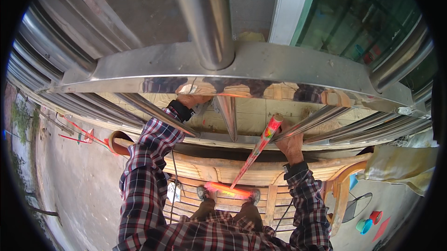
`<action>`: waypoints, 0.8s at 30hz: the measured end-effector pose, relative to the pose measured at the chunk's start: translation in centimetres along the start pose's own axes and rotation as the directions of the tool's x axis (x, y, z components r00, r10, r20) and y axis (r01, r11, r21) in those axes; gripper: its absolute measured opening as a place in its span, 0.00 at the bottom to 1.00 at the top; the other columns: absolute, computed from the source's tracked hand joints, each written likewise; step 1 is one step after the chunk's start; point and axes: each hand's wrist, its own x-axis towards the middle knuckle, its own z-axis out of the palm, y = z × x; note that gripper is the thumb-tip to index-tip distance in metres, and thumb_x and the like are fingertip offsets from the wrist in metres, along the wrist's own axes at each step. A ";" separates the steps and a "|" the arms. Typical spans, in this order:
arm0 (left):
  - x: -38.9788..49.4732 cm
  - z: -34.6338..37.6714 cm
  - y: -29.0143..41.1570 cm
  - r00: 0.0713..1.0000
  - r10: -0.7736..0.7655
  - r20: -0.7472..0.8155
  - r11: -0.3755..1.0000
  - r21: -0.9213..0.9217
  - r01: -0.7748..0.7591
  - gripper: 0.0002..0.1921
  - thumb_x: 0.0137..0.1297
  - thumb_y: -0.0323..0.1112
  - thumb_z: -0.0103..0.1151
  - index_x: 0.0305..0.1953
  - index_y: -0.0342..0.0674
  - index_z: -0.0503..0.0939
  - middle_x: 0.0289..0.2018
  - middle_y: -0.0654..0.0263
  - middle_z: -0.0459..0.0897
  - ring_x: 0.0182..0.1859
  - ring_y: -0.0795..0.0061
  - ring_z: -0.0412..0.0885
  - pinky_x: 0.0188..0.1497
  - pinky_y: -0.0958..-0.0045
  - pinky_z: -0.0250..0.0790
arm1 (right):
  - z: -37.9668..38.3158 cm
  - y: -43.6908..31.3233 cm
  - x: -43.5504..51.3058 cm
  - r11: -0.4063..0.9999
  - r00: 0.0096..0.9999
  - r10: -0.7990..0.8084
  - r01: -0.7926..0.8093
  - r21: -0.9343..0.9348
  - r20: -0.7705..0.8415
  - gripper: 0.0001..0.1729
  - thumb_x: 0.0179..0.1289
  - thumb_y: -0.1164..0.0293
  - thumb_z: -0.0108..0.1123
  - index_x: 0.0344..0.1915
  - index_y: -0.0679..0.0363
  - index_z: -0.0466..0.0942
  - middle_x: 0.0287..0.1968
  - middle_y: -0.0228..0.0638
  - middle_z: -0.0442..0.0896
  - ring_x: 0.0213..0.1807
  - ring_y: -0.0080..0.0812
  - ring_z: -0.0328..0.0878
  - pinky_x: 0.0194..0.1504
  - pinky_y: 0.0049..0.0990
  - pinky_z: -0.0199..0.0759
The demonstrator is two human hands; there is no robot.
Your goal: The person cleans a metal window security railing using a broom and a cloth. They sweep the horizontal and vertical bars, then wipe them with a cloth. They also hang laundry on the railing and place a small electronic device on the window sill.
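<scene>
My left hand [195, 100] reaches between the steel bars of a window grille, under its flat horizontal rail [244, 58]. The rail hides part of this hand, and a blurred greyish thing [204, 110] lies at its fingers, too unclear to name. A broom with a red patterned handle [256, 151] slants through the lower bars, its orange head [228, 190] down by my feet. My right hand [291, 143] is curled at a slanted bar [314, 123], right beside the handle's top end. Whether it grips the bar or the handle cannot be told.
I stand on a slatted wooden bench [223, 212]. Behind the grille are a tiled ledge [255, 111] and a window frame [293, 6]. A yellowish cloth [398, 167] hangs at right, above a red bucket [375, 217] and a turquoise one [364, 226]. A cable [174, 181] hangs by my left arm.
</scene>
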 end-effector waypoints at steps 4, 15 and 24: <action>-0.3 0.7 0.1 1.000 0.021 -0.003 0.998 -0.053 -0.021 0.17 0.58 0.37 0.49 0.48 0.40 0.72 0.43 0.60 0.76 0.48 0.61 0.73 0.50 0.62 0.67 | 0.0 0.0 -0.1 0.998 0.997 -0.037 0.041 0.055 -0.073 0.10 0.52 0.65 0.54 0.30 0.60 0.71 0.23 0.47 0.75 0.28 0.53 0.73 0.31 0.45 0.67; 0.0 1.8 0.4 0.997 0.072 0.003 0.993 -0.094 -0.071 0.18 0.59 0.37 0.46 0.51 0.40 0.70 0.47 0.59 0.74 0.50 0.61 0.72 0.52 0.63 0.66 | 0.3 0.3 -0.3 0.998 0.999 -0.011 0.014 0.059 -0.048 0.11 0.51 0.63 0.55 0.23 0.61 0.71 0.22 0.46 0.76 0.28 0.49 0.74 0.30 0.42 0.68; 1.8 2.1 -1.4 0.991 0.127 0.039 0.990 -0.059 -0.125 0.19 0.61 0.37 0.44 0.53 0.41 0.69 0.51 0.58 0.72 0.53 0.61 0.71 0.54 0.64 0.65 | 0.3 0.0 -0.1 1.000 1.000 0.014 -0.014 -0.025 -0.006 0.10 0.54 0.63 0.52 0.25 0.59 0.69 0.19 0.45 0.74 0.26 0.50 0.74 0.30 0.44 0.67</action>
